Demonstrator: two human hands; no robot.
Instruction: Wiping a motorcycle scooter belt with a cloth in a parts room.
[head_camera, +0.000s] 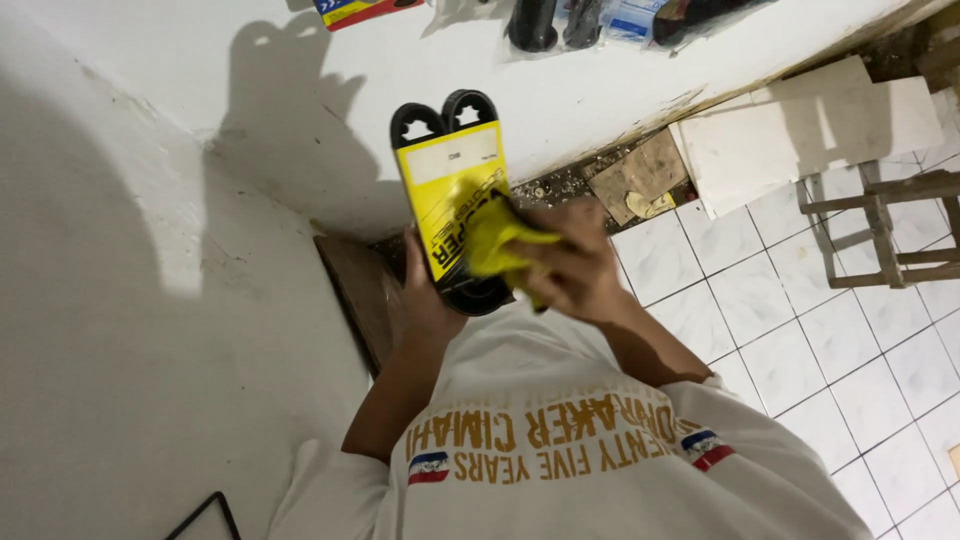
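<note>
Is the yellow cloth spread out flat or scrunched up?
Scrunched up: the yellow cloth is bunched in the right hand, pressed on the sleeved black belt.

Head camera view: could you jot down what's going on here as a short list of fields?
Left hand: grips the lower end of a black toothed belt in a yellow card sleeve, held upright
Right hand: presses a yellow cloth against the sleeve
Behind: white wall
Floor: white tiles, wooden stool
Clothing: white shirt

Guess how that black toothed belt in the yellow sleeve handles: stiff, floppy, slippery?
Belt probably flexes but holds shape: its loops stand up from the cardboard sleeve unsupported. Likely light: left hand alone props it upright. Glossy sleeve may be slick where right hand presses a yellow cloth.
</note>
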